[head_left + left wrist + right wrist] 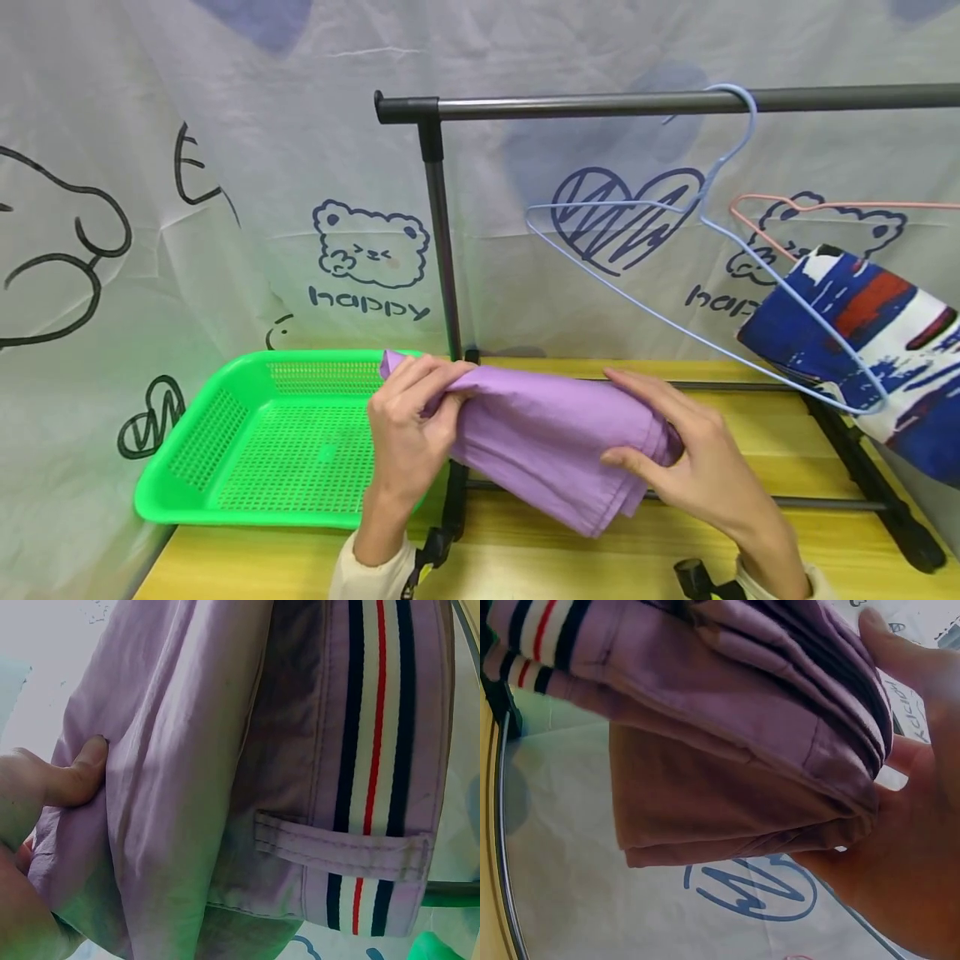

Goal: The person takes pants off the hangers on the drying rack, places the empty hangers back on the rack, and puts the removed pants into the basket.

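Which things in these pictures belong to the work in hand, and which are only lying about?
In the work:
- purple garment, held in the left hand and right hand

Not touched by the hands, so seemingly just there:
- green basket
- blue hanger, on the rack
- pink hanger
- patterned cloth

Ok so left hand is pinching, fingers curling over, thumb pressing from opposite side. Right hand is holding way wider, fingers and thumb arching into big C shape. Wrists are both angling inward, hands sitting apart.
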A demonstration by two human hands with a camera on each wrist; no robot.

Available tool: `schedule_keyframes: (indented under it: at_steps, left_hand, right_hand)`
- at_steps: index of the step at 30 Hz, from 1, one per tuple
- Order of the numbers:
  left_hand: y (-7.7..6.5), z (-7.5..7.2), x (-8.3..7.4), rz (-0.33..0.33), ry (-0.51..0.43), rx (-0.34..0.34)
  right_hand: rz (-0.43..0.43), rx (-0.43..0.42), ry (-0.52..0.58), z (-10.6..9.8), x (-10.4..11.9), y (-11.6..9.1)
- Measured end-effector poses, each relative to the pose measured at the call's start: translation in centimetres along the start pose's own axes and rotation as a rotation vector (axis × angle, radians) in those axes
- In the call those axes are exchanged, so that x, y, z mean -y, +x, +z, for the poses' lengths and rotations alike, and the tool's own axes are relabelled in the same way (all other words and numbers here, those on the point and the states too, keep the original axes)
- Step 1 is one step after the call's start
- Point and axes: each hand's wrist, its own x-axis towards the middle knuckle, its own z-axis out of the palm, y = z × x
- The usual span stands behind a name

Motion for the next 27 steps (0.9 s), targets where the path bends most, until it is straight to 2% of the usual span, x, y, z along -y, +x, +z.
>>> schedule_keyframes:
  at_steps: [9, 14, 22, 27]
  left_hand:
    - [-0.2, 0.0, -0.4, 0.006, 0.005, 0.021]
    - [-0.2, 0.3, -0.7, 0.001, -0.013, 0.056]
    - [0.1, 0.5, -0.8, 0.016, 0.011, 0.104]
    - [0.3, 0.3, -0.5, 0.003, 0.01, 0.161]
  right_hand:
    - [-0.039, 0.055, -0.059, 0.6, 0.1, 0.0]
    - [-0.028, 0.077, -0.079, 0.4, 0.0, 0.0]
    - [-0.1, 0.137, -0.096, 0.3, -0.7, 1.2]
    - [-0.149, 0.137, -0.158, -0.2, -0.9, 1.7]
